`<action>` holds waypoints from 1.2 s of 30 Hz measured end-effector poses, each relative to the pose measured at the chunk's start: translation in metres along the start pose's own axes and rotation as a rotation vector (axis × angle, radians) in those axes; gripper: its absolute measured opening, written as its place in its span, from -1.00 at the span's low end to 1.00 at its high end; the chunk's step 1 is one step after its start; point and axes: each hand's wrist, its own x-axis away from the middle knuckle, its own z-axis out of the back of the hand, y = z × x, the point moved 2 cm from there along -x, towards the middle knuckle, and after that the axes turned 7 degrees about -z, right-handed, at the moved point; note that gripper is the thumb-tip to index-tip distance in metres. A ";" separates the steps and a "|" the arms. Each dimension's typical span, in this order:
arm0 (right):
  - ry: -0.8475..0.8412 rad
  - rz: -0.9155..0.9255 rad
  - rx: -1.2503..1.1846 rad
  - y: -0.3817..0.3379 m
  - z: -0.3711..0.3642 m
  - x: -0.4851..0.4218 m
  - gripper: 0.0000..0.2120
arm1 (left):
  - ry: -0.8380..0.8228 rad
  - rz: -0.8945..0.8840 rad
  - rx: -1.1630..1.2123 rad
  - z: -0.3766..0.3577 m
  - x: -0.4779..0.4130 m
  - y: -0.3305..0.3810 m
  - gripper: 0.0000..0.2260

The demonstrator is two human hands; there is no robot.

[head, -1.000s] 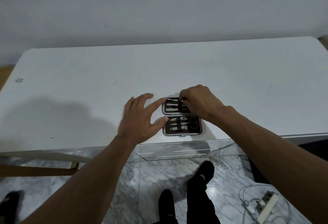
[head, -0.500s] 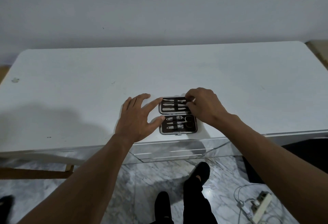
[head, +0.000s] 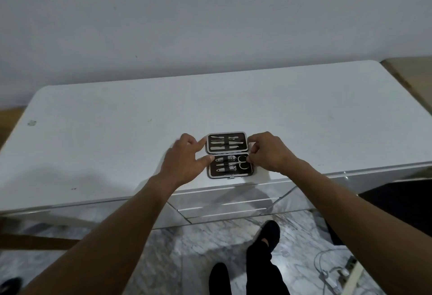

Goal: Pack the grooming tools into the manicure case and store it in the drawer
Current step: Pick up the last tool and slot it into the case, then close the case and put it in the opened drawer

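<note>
The manicure case (head: 229, 154) lies open and flat near the front edge of the white counter (head: 117, 131), metal grooming tools (head: 225, 146) strapped into both dark halves. The left hand (head: 184, 160) touches its left edge with index finger and thumb spread apart; the right hand (head: 268, 152) pinches loosely at its right edge, fingers curled. Mirrored drawers (head: 224, 203) sit just below

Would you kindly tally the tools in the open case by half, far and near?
Far half of the manicure case: 3 slim metal tools
Near half: 4, counting the scissors
Total: 7 tools, as far as the frame resolves
</note>
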 end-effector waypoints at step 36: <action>0.169 -0.001 -0.342 -0.004 -0.009 0.003 -0.61 | 0.201 0.336 0.712 -0.001 -0.005 0.012 -0.52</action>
